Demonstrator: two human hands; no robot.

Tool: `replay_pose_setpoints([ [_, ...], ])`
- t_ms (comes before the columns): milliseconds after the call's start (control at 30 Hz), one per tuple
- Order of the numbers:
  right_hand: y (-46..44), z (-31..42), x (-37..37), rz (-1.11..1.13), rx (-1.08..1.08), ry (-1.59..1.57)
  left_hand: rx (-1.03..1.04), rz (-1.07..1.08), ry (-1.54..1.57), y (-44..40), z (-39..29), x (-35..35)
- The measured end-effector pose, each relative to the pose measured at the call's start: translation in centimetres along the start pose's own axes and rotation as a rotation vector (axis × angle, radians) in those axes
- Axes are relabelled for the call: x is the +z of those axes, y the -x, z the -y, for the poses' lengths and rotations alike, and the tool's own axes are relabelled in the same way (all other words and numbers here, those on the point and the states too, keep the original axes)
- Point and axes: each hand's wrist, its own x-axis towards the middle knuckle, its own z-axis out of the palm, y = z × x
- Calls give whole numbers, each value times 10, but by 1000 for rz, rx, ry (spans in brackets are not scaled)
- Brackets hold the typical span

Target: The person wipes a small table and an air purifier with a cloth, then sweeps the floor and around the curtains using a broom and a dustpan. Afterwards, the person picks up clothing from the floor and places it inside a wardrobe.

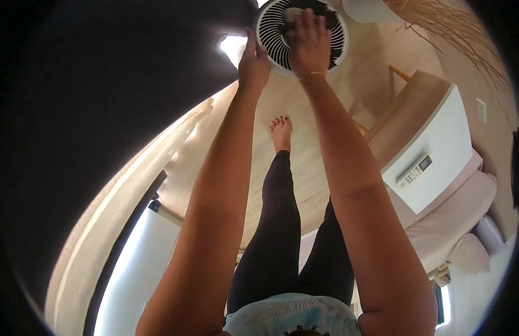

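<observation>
round fan (276, 43) is sitting straight ahead, past the bare foot (281, 130) — its face looks circular, so no clear long axis is showing. right hand (311, 47) is lying over the grille, fingers extended and slightly spread, a dark and grey patch showing by the fingertips, can't tell what; left hand (254, 68) is bracing beside the near-left rim, thumb and finger apart — can't tell if gripping, right is being nearer the center.
</observation>
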Motion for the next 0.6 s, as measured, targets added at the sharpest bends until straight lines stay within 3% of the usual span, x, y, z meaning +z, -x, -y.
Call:
replay_pose_setpoints([
  [33,1,10,4,9,7,3,-50,17,59,5,-6,-4],
  [100,8,21,2,168,-258,-150,-7,11,60,-1,4,-3],
  [167,24,15,-22,224,-285,-191,-94,177,385,-4,6,-4],
  [300,32,-38,-45,347,-393,-147,-142,122,184,6,-14,-4],
  [367,17,-54,-48,324,-295,-96,-163,140,189,7,-18,-2],
  [433,-2,-56,-42,150,-147,104,-140,145,241,5,-9,0],
  [467,-11,-52,-30,87,-126,20,-119,119,239,6,-9,1],
  [567,-12,-20,-4,38,-153,-47,-75,20,253,3,-3,3],
  [600,-7,-10,-3,122,-230,-76,-106,58,292,4,-3,1],
])
